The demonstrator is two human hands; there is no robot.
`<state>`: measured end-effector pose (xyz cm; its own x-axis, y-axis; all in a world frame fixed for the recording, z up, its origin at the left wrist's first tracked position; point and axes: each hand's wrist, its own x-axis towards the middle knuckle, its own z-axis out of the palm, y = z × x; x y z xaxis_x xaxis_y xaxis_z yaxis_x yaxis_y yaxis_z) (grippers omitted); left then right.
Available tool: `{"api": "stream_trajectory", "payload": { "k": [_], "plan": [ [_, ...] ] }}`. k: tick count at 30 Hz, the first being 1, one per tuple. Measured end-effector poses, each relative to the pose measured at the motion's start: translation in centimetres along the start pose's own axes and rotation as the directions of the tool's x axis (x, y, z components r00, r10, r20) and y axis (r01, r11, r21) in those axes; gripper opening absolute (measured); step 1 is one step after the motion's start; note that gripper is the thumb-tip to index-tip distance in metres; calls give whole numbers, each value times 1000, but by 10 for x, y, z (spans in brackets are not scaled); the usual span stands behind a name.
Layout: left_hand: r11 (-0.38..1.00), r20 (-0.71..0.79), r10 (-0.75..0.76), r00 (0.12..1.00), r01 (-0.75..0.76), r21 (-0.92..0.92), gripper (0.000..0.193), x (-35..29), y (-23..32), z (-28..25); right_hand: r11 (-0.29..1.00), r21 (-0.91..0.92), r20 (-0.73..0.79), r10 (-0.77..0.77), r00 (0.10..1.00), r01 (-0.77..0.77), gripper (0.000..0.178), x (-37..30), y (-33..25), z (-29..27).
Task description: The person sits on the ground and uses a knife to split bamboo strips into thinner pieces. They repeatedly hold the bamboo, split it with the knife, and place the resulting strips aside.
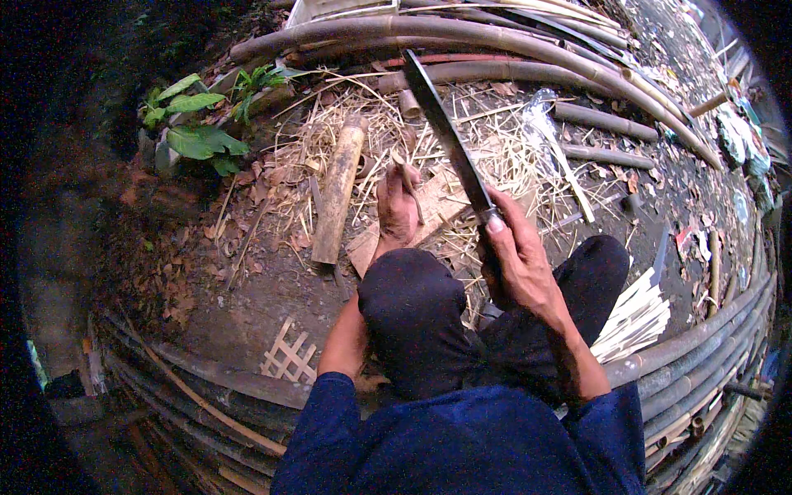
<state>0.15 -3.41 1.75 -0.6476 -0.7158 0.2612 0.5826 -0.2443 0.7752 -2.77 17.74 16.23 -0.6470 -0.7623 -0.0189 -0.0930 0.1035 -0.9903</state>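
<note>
My right hand (521,257) is wrapped round the handle of a machete (447,132), its long dark blade slanting up and away to the left. Ahead of my left knee, my left hand (396,208) is closed on a short, thin brown bamboo piece (407,178), which sticks out past the fingers. The machete's edge is apart from that piece. Beneath and beside the left hand lies a flat wooden board (441,206). To its left rests a thick bamboo section (340,186) with a worn, yellowish surface.
Pale bamboo shavings (495,148) litter the ground ahead. Long bamboo poles (462,31) curve across the far side; more poles (223,371) lie behind me. A bundle of pale strips (635,318) sits at right, a small lattice (289,353) at left, leafy plants (198,136) far left.
</note>
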Motion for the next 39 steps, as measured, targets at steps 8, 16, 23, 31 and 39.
{"api": "stream_trajectory", "payload": {
  "k": [8, 16, 23, 31, 39],
  "plan": [
    [979, 1, -194, 981, 194, 56, 48, -22, -1, 20, 1000, -26, 81, -2, 997, 4, 41, 2, -12, 6],
    [984, 109, -166, 980, 157, 85, 48, -26, -10, 10, 907, 217, 250, 306, 919, -361, 44, 1, -28, -6],
    [983, 103, -130, 986, 115, 140, 46, -29, 5, 27, 964, 124, 196, 209, 958, -236, 44, -5, -22, 2],
    [984, 110, -140, 984, 126, 127, 47, -30, 9, 31, 985, -173, 106, 32, 994, -13, 41, -6, -14, 4],
    [977, 89, -139, 986, 121, 178, 45, -25, 0, 13, 944, -314, 88, 131, 987, -97, 37, -5, -29, 12]
  ]
}}
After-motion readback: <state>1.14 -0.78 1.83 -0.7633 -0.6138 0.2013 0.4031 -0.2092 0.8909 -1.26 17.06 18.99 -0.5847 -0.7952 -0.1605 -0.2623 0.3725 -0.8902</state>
